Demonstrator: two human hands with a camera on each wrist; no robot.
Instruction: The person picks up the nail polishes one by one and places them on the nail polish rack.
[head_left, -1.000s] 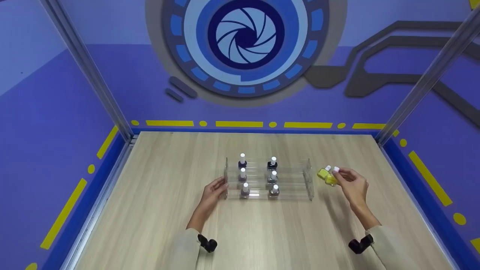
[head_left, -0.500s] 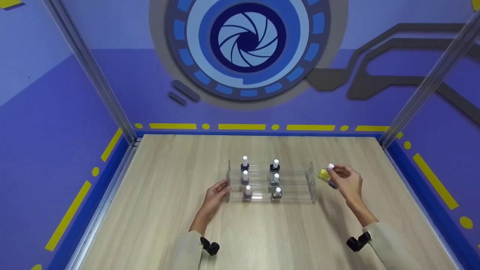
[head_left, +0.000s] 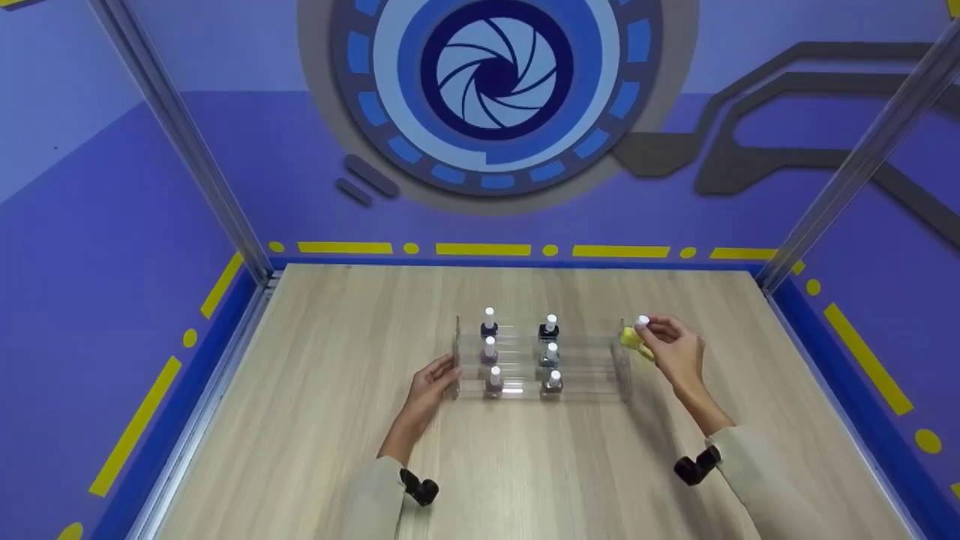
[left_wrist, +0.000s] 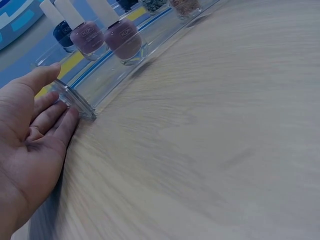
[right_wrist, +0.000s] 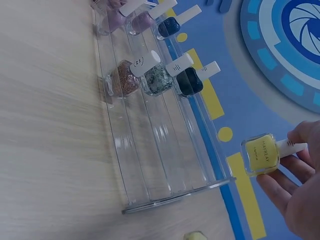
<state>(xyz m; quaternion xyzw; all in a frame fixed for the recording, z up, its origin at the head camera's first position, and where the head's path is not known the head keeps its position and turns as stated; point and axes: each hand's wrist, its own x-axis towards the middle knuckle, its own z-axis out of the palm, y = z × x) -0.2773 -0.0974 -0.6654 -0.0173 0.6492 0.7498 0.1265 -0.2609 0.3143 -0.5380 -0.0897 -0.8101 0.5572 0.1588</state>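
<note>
My left hand (head_left: 429, 386) holds the left end panel of a clear stepped nail polish rack (head_left: 517, 391), thumb and fingers on either side of it in the left wrist view. Just past the rack's right end, my right hand (head_left: 679, 352) pinches a yellow nail polish bottle (right_wrist: 262, 154) by its white cap (right_wrist: 291, 148). This bottle is tilted and held off the rack. Six bottles stand in two columns on its tiers, dark blue ones (right_wrist: 190, 82) at the back, a glittery copper one (right_wrist: 124, 79) at the front.
A second yellow object (right_wrist: 195, 235), mostly cut off by the frame, lies beyond the rack's right end. The wooden table (head_left: 525, 472) is bounded by blue printed walls (head_left: 225, 165) and metal posts (head_left: 847, 157).
My right hand has moved left and slightly up with the yellow nail polish bottle, coming close to the rack's right end. My left hand keeps its place on the rack.
</note>
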